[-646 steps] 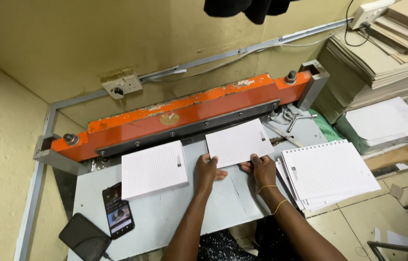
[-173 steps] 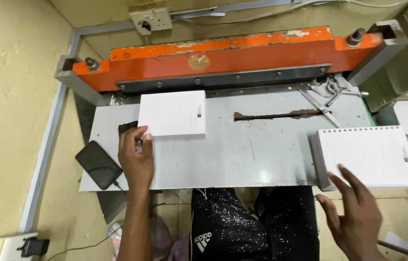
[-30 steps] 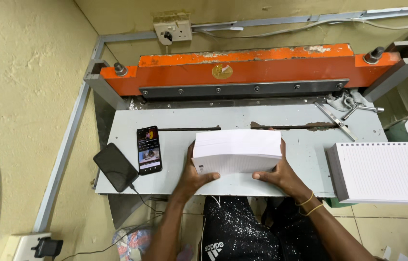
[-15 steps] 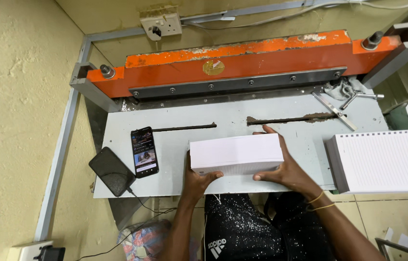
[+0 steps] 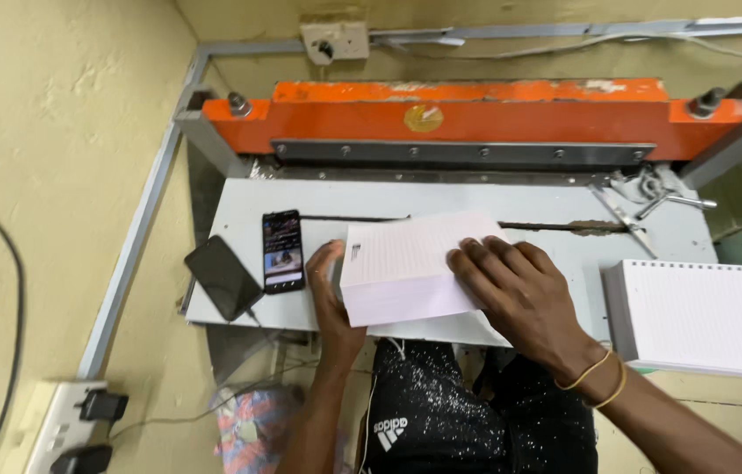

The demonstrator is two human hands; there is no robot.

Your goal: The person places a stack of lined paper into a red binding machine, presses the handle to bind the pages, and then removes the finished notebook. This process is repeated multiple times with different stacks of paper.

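Note:
A thick stack of white ruled sheets [image 5: 406,263] lies on the grey metal table [image 5: 564,254] of an orange paper cutter [image 5: 476,114]. My left hand [image 5: 329,294] grips the stack's left edge. My right hand [image 5: 520,290] rests flat on the stack's right side, fingers spread over the top sheet. Two thin bands circle my right wrist.
A lit phone [image 5: 283,250] and a black power bank [image 5: 223,276] lie left of the stack. A second pile of punched ruled sheets [image 5: 705,316] sits at the table's right end. A metal handle [image 5: 661,193] lies near the blade. Wall sockets [image 5: 72,421] sit at lower left.
The stack, held on edge a second ago, has been laid flat with the ruled face up. My right hand moved from the stack's side onto its top.

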